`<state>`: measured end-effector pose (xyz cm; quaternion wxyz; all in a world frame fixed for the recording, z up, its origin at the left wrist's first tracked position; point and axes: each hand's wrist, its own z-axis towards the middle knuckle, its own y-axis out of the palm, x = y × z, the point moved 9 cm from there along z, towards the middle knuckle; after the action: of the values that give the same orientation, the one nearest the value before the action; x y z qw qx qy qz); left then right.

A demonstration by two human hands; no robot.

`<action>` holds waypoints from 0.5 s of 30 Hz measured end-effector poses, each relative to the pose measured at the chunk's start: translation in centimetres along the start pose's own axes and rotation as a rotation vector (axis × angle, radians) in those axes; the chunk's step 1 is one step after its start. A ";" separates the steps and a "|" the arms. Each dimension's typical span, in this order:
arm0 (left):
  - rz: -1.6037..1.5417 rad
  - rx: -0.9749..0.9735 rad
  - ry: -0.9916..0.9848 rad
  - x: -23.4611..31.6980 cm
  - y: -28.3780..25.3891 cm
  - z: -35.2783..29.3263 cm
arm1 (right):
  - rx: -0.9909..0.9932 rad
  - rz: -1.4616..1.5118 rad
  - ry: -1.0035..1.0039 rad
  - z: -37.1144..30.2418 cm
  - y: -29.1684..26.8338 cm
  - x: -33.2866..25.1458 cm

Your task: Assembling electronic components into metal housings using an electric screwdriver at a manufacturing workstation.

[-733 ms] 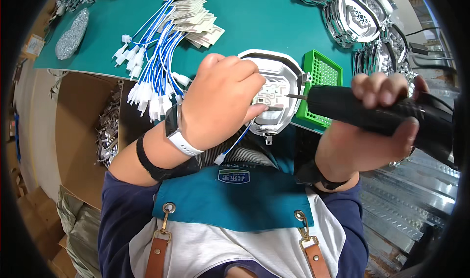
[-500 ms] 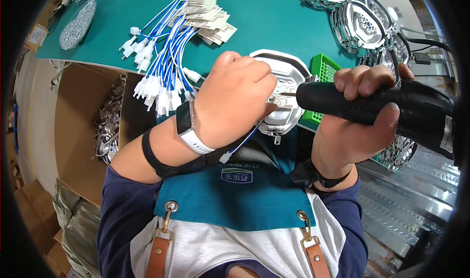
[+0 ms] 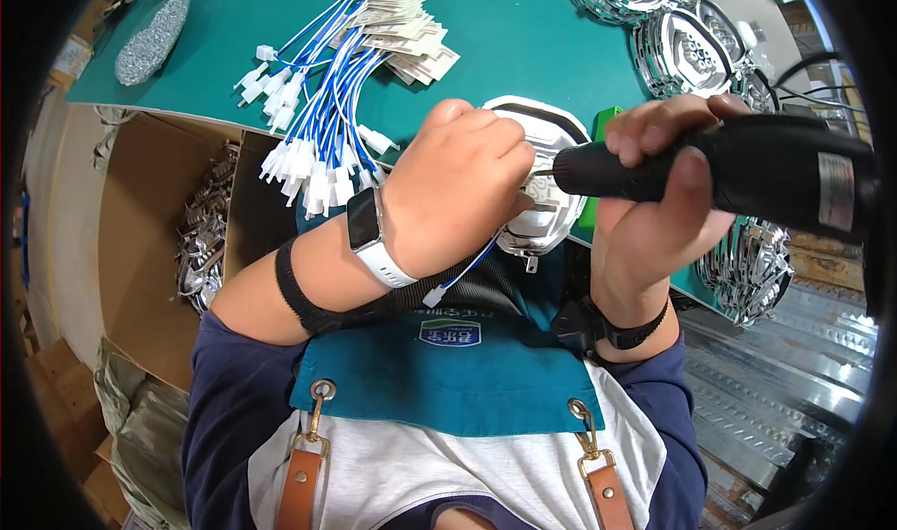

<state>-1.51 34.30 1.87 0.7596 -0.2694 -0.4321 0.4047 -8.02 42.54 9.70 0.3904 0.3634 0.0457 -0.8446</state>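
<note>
My right hand [image 3: 654, 170] is wrapped round a black electric screwdriver [image 3: 747, 168], which lies nearly level with its thin bit pointing left. The bit reaches over a shiny silver lamp housing [image 3: 547, 236] with a pale circuit board [image 3: 553, 197] in it. Against the housing's left side, my left hand [image 3: 458, 170] has its fingers curled in near the bit's tip. Whatever those fingers pinch is hidden behind the hand. From under it runs a blue-and-white wire [image 3: 470, 267] ending in a white connector [image 3: 434, 296].
Left of my hands lies a pile of pale boards [image 3: 402, 26] with blue-and-white wires and white plugs [image 3: 313, 170]. Stacked silver housings [image 3: 682, 49] stand far right. A green basket [image 3: 603, 124] sits behind the screwdriver. A cardboard box [image 3: 149, 250] of metal parts is at left.
My right hand and the screwdriver have moved slightly left and away from me, the tool's rear end swinging farther off. My left hand stays at nearly the same place on the housing.
</note>
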 end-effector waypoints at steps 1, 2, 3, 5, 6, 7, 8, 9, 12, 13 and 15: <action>-0.007 0.020 0.001 0.1 -0.2 0.0 | 0.000 0.000 -0.008 0.0 0.0 -0.1; -0.013 0.040 0.003 0.2 -0.4 0.0 | -0.019 -0.003 0.024 0.0 0.1 0.1; -0.006 0.043 0.011 0.4 -0.5 0.0 | -0.040 -0.005 0.053 0.1 0.2 0.3; -0.002 0.023 0.006 0.7 -0.6 0.2 | -0.027 0.023 0.065 0.1 0.1 0.2; 0.008 0.024 0.014 1.0 -0.6 0.2 | -0.102 -0.106 0.073 0.2 0.6 0.3; 0.021 0.026 0.007 1.0 -0.6 0.3 | -0.175 -0.235 0.080 0.3 1.2 0.2; 0.034 0.026 -0.001 1.1 -0.6 0.3 | -0.108 -0.202 0.166 0.1 1.1 0.5; 0.048 0.025 0.009 1.3 -0.8 0.3 | -0.115 -0.173 0.211 0.4 1.7 0.4; 0.084 -0.055 -0.026 1.0 -0.5 0.1 | -0.035 -0.114 0.137 0.8 0.6 -1.2; 0.099 -0.046 -0.017 1.0 -0.7 -0.1 | -0.028 0.017 0.096 1.0 0.1 -2.4; 0.112 -0.043 0.004 1.4 -1.1 -0.1 | 0.066 0.274 0.133 1.0 -2.8 -4.8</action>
<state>-0.58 34.95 3.25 0.7306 -0.3101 -0.4235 0.4366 -8.48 47.16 13.02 0.4861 0.4341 -0.0061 -0.7584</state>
